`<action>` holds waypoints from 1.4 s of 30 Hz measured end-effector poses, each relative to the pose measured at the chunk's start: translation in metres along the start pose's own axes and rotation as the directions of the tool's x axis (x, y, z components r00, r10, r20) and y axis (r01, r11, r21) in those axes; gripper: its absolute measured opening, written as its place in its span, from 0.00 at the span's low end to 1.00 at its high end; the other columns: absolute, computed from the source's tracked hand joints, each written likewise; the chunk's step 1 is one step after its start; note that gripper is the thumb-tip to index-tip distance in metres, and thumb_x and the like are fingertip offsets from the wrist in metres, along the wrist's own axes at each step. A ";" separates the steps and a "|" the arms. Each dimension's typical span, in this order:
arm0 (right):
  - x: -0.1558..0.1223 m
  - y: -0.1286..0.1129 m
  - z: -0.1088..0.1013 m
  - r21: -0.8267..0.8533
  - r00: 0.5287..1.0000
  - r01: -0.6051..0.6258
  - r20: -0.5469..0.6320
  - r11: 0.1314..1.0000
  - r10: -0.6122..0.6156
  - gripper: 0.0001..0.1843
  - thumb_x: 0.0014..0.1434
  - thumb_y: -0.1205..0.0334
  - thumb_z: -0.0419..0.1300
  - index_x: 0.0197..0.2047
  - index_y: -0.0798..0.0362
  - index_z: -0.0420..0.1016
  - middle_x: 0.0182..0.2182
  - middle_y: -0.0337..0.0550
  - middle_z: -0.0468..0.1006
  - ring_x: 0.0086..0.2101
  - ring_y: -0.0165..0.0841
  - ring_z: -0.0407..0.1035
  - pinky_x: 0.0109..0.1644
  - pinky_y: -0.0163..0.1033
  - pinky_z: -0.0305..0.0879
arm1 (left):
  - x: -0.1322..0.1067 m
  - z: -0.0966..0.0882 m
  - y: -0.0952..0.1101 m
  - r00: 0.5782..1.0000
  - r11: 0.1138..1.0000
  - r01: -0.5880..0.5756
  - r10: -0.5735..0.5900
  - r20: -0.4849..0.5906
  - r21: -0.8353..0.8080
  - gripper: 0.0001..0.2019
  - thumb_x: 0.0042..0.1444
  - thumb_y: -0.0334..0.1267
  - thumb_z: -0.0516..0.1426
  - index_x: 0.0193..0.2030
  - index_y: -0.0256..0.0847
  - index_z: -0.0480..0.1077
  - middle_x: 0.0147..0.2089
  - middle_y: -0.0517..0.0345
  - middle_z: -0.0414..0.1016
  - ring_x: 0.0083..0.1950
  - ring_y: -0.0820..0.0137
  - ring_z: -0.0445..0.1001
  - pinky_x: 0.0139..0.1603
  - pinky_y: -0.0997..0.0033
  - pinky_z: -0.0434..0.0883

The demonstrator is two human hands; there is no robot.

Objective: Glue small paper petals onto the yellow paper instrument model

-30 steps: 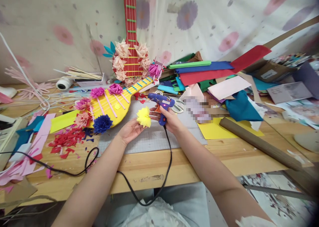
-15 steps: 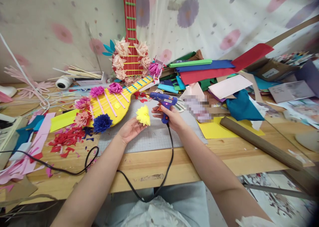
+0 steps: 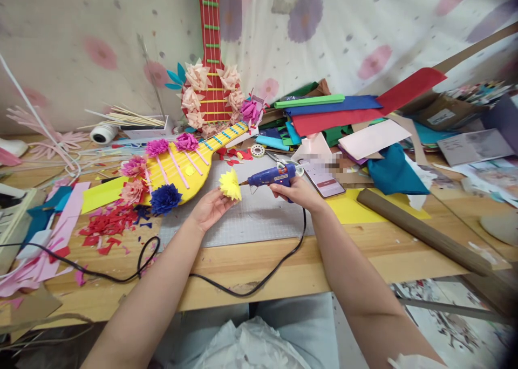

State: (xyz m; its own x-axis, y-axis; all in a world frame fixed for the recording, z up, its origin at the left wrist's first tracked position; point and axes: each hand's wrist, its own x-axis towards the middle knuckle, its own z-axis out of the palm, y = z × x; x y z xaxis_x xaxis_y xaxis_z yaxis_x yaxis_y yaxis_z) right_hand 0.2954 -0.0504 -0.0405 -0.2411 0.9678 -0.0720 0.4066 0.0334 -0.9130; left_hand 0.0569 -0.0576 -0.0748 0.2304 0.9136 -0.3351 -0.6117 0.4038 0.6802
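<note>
Wooden worktable (image 3: 388, 255) — left hand (image 3: 208, 210) grasping yellow paper flower (image 3: 230, 184); right hand (image 3: 301, 193) gripping blue glue gun (image 3: 271, 176), nozzle (image 3: 244, 182) directed at the flower.

The right hand (image 3: 297, 192) has drawn away from the left hand (image 3: 208, 209) and lowered the glue gun (image 3: 273, 176), whose tip, earlier beyond the yellow flower (image 3: 230, 184), now points right at it. The cord (image 3: 284, 259) has followed the right hand outward, sagging less

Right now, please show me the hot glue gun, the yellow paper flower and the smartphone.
Hot glue gun (image 3: 272, 176): head view, its blue body.
Yellow paper flower (image 3: 230, 184): head view, its middle petals.
Smartphone (image 3: 322, 179): head view, its screen.
</note>
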 end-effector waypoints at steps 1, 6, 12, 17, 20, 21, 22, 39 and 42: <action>0.000 -0.001 0.002 -0.017 1.000 -0.009 -0.002 1.000 0.009 0.21 0.46 0.43 0.60 0.22 0.54 0.66 0.16 0.36 0.65 0.18 0.23 0.54 0.21 0.33 0.50 | 0.000 -0.001 0.000 1.000 1.000 -0.003 0.003 0.007 0.005 0.12 0.54 0.26 0.53 0.45 0.33 0.71 0.36 0.51 0.77 0.35 0.71 0.76 0.43 0.68 0.75; 0.002 0.002 0.004 -0.063 1.000 -0.018 -0.020 0.998 0.017 0.22 0.46 0.42 0.60 0.22 0.55 0.66 0.18 0.37 0.67 0.19 0.23 0.56 0.22 0.33 0.52 | 0.002 -0.002 -0.002 1.000 1.000 -0.013 0.013 0.017 0.016 0.11 0.53 0.26 0.54 0.43 0.33 0.71 0.36 0.51 0.77 0.35 0.70 0.76 0.45 0.66 0.74; 0.002 0.001 0.004 -0.062 1.000 -0.023 -0.021 0.998 0.021 0.22 0.45 0.42 0.60 0.22 0.55 0.66 0.18 0.37 0.67 0.20 0.24 0.56 0.23 0.33 0.53 | 0.002 -0.002 -0.002 1.000 0.999 -0.010 0.010 0.001 0.033 0.09 0.52 0.26 0.54 0.40 0.33 0.71 0.34 0.52 0.77 0.35 0.71 0.76 0.45 0.68 0.74; 0.002 0.001 0.005 -0.045 0.999 -0.022 -0.034 0.999 0.020 0.22 0.44 0.42 0.61 0.22 0.54 0.66 0.18 0.37 0.66 0.20 0.24 0.57 0.24 0.33 0.54 | 0.003 -0.003 -0.002 1.000 0.999 -0.017 0.016 0.019 0.047 0.07 0.52 0.26 0.54 0.37 0.33 0.71 0.34 0.51 0.77 0.35 0.71 0.76 0.43 0.69 0.74; 0.002 0.002 0.005 -0.033 0.999 -0.021 -0.034 0.999 0.020 0.22 0.44 0.42 0.61 0.22 0.54 0.65 0.18 0.37 0.66 0.20 0.24 0.57 0.23 0.33 0.53 | 0.002 -0.003 -0.002 1.000 0.999 -0.010 0.010 0.007 0.047 0.08 0.51 0.25 0.54 0.38 0.33 0.71 0.35 0.51 0.77 0.35 0.71 0.75 0.45 0.67 0.74; 0.002 0.002 0.005 -0.032 0.999 -0.020 -0.031 0.999 0.019 0.22 0.44 0.42 0.61 0.22 0.54 0.65 0.18 0.37 0.66 0.20 0.24 0.57 0.23 0.33 0.53 | 0.002 -0.003 -0.002 1.000 0.999 -0.007 0.007 0.000 0.047 0.09 0.51 0.25 0.54 0.39 0.33 0.71 0.35 0.52 0.77 0.35 0.71 0.75 0.45 0.67 0.73; 0.002 0.001 0.005 -0.031 0.999 -0.016 -0.029 0.999 0.016 0.22 0.44 0.42 0.61 0.22 0.54 0.65 0.18 0.37 0.66 0.20 0.25 0.57 0.23 0.33 0.53 | 0.002 -0.003 -0.002 1.000 0.999 -0.004 0.004 -0.003 0.049 0.09 0.51 0.25 0.54 0.39 0.33 0.71 0.35 0.51 0.77 0.36 0.71 0.75 0.46 0.67 0.73; 0.006 0.003 0.009 0.000 0.996 0.003 -0.093 1.000 -0.003 0.22 0.43 0.41 0.62 0.25 0.53 0.67 0.17 0.35 0.62 0.21 0.26 0.56 0.25 0.34 0.53 | 0.001 0.000 -0.002 1.000 0.998 0.022 -0.022 -0.004 0.052 0.07 0.51 0.24 0.54 0.36 0.33 0.71 0.34 0.52 0.77 0.36 0.70 0.76 0.45 0.67 0.73; 0.007 0.005 0.008 -0.011 0.992 0.023 -0.126 1.000 -0.024 0.21 0.43 0.42 0.62 0.26 0.53 0.68 0.18 0.36 0.63 0.22 0.27 0.57 0.25 0.34 0.54 | 0.000 0.000 -0.002 1.000 0.999 0.020 -0.020 0.001 0.046 0.08 0.51 0.24 0.54 0.37 0.33 0.71 0.34 0.53 0.77 0.35 0.71 0.76 0.44 0.68 0.73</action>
State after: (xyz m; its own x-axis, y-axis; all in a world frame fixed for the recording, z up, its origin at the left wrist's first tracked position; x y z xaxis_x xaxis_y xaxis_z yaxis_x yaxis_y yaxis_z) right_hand 0.2884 -0.0459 -0.0485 -0.1374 0.9905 0.0014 0.4106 0.0583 -0.9099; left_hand 0.0582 -0.0581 -0.0766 0.2435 0.9053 -0.3481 -0.5713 0.4239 0.7028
